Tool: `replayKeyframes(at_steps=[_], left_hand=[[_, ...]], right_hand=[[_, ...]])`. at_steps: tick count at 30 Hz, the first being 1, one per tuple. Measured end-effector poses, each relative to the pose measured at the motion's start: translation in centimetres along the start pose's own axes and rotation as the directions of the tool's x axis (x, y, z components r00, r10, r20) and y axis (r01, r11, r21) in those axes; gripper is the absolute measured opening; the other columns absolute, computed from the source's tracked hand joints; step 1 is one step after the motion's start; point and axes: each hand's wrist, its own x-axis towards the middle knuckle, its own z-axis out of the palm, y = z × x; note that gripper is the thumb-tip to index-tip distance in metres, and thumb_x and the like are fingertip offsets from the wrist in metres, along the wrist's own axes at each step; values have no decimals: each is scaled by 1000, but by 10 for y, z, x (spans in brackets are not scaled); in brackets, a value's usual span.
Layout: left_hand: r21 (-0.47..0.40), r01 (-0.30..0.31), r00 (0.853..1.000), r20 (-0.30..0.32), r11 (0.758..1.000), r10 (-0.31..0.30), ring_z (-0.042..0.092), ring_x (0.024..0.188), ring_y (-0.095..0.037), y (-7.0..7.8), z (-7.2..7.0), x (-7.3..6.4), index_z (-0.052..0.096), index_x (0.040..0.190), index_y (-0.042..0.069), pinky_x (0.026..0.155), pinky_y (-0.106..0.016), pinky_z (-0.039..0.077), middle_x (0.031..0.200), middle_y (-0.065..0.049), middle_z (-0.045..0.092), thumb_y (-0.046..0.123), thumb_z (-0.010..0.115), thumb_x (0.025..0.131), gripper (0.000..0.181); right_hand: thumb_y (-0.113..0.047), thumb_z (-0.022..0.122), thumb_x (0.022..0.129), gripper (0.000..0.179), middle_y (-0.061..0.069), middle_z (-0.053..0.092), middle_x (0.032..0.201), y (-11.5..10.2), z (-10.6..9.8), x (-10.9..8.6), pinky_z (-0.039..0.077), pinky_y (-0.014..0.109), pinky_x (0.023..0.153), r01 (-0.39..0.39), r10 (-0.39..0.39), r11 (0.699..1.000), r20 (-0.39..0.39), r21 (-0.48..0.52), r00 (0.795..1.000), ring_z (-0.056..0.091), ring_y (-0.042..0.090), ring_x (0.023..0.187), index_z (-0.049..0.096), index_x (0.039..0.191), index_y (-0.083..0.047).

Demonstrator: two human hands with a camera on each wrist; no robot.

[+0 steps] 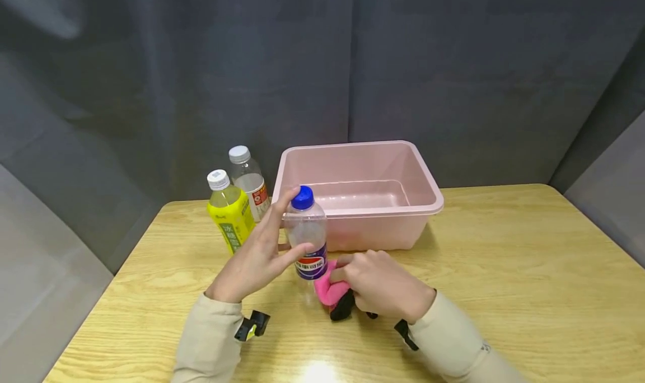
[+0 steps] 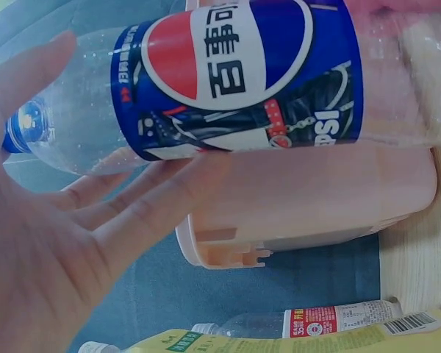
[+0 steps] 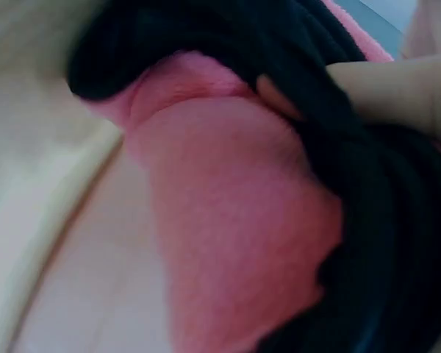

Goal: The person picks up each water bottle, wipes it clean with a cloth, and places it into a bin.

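My left hand (image 1: 252, 257) is spread beside a clear Pepsi bottle (image 1: 311, 262) with a blue cap. The thumb is on its near side and the fairly straight fingers reach along its far side, as the left wrist view also shows. The bottle is upright on the table. Just right of its base, my right hand (image 1: 378, 279) pinches a soft pink-and-black plush item (image 1: 330, 288), partly hidden under the hand. In the right wrist view, fingertips (image 3: 386, 92) hold a dark fabric part of it; its exact kind cannot be told.
Behind the bottle stands a pink plastic bin (image 1: 373, 229). To its left are a yellow-labelled bottle (image 1: 232, 212) with a white cap and a clear bottle (image 1: 251, 181) with a white-and-red label. A wooden table (image 1: 504, 271) carries everything; a grey curtain (image 1: 453, 80) hangs behind.
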Motion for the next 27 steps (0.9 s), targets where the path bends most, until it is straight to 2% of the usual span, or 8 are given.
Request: replayKeyframes(at_steps=[3, 5, 7, 11, 13, 17, 21, 27], left_hand=[[-10, 10, 1000, -1, 1000, -10, 62, 112, -38, -1, 0, 0, 14, 159, 27, 77, -39, 62, 154, -19, 36, 10, 77, 91, 94], [2, 10, 1000, -4, 1000, -10, 62, 111, -37, -1, -1, 0, 14, 159, 27, 77, -38, 62, 155, -18, 35, 10, 77, 91, 94], [5, 10, 1000, -5, 1000, -10, 63, 111, -35, -1, -1, 1, 14, 159, 27, 77, -37, 62, 153, -18, 36, 12, 77, 91, 94], [-2, 22, 1000, 1, 1000, -22, 64, 112, -34, -1, -1, 0, 13, 159, 27, 78, -35, 62, 148, -19, 40, 13, 77, 92, 94], [-6, 34, 999, 0, 999, -34, 64, 112, -33, -2, -1, -1, 13, 160, 28, 78, -34, 62, 147, -19, 41, 13, 77, 92, 94], [-13, 45, 999, -3, 999, -45, 64, 113, -33, -3, -1, -2, 13, 160, 28, 79, -34, 62, 147, -19, 41, 11, 77, 92, 94], [-31, 39, 999, 4, 999, -39, 63, 114, -34, -3, 0, -3, 13, 160, 28, 79, -33, 62, 146, -19, 41, 10, 76, 92, 93], [-16, 31, 1000, 0, 999, -31, 64, 113, -34, -3, 0, -2, 13, 159, 27, 78, -35, 62, 147, -20, 41, 10, 76, 93, 93]], right_hand=[[13, 71, 69, 44, 1, 71, 102, 0, -12, -2, 57, 34, 59, -11, 10, 1000, -119, -11, 993, 69, 19, 81, 78, 100, -17], [16, 70, 66, 48, 4, 71, 104, 0, -20, -2, 58, 36, 61, -22, 17, 1000, -233, -20, 972, 70, 22, 82, 78, 102, -15], [19, 68, 64, 53, 7, 71, 110, -1, -27, -3, 61, 41, 68, -26, 18, 1000, -363, -18, 932, 71, 26, 89, 78, 106, -12], [23, 67, 61, 57, 13, 71, 115, -4, -35, -5, 61, 48, 77, -16, 8, 1000, -562, -10, 827, 71, 32, 97, 77, 109, -7], [22, 67, 61, 56, 16, 70, 116, -4, -35, -4, 60, 50, 78, -6, -2, 1000, -617, -12, 787, 71, 35, 98, 77, 109, -5], [22, 65, 63, 53, 18, 70, 117, -3, -35, -2, 60, 51, 81, 21, -11, 1000, -682, 7, 732, 70, 36, 102, 77, 109, -3], [22, 62, 63, 53, 18, 70, 117, -3, -34, -2, 60, 52, 80, 35, -3, 999, -712, 30, 702, 69, 35, 103, 76, 108, -2], [21, 65, 65, 51, 18, 70, 118, -1, -33, -2, 60, 52, 81, 32, 2, 999, -707, 35, 707, 69, 36, 104, 76, 109, -2]])
